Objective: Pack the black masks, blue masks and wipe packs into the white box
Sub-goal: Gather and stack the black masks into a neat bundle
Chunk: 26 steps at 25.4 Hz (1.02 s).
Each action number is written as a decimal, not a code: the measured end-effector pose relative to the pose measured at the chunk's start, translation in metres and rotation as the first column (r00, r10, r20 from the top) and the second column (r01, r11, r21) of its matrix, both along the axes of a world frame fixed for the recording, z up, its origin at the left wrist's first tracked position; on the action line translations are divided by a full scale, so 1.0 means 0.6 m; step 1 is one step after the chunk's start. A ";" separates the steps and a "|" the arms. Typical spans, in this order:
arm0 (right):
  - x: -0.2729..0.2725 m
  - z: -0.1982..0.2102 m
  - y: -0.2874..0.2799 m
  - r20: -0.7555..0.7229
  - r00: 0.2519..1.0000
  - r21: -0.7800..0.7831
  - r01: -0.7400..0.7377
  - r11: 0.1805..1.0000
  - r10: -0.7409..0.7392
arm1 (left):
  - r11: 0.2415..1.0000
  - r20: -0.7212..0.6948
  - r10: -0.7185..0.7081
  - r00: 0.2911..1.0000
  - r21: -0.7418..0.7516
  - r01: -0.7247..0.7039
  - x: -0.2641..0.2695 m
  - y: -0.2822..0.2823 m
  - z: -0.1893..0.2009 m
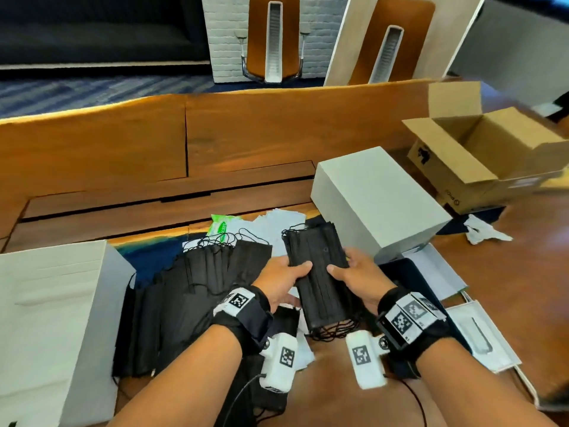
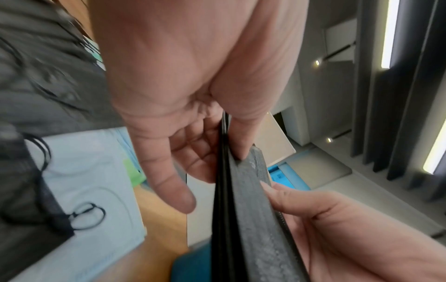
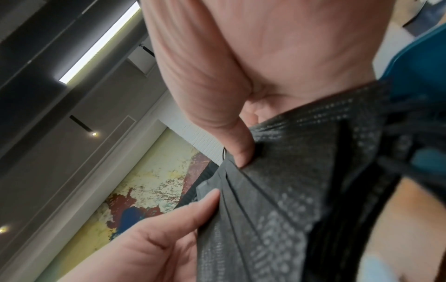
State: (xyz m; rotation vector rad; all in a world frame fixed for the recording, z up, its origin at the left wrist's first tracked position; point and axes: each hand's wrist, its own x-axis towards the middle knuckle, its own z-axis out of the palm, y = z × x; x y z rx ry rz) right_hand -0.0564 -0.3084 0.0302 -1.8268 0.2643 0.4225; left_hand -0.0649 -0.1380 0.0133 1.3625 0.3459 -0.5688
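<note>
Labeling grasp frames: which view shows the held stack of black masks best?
Head view: the whole stack of black masks shows, with the left hand and right hand gripping its sides. Wrist views show only blurred close-ups: its edge, its pleats.

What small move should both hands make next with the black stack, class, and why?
Probably carry the stack leftward to the white box. Left hand and right hand already pinch it from both sides, clear of the table, its edges roughly squared. More black masks lie loose, so packing has hardly begun.

Left hand and right hand grip a stack of black masks above the table.
</note>
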 end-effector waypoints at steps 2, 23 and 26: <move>-0.005 0.004 -0.045 -0.011 0.998 -0.046 0.068 0.997 -0.069 | 0.993 0.017 -0.101 0.995 0.057 0.100 0.000 -0.033 0.001; -0.027 -0.075 -0.263 -0.179 0.982 -0.639 -0.165 0.751 0.064 | 0.605 0.081 -0.595 0.800 0.700 0.380 0.009 -0.290 -0.069; -0.022 -0.090 -0.258 -0.233 0.968 -0.675 -0.228 0.701 0.091 | 0.595 0.084 -0.621 0.779 0.698 0.398 0.010 -0.281 -0.074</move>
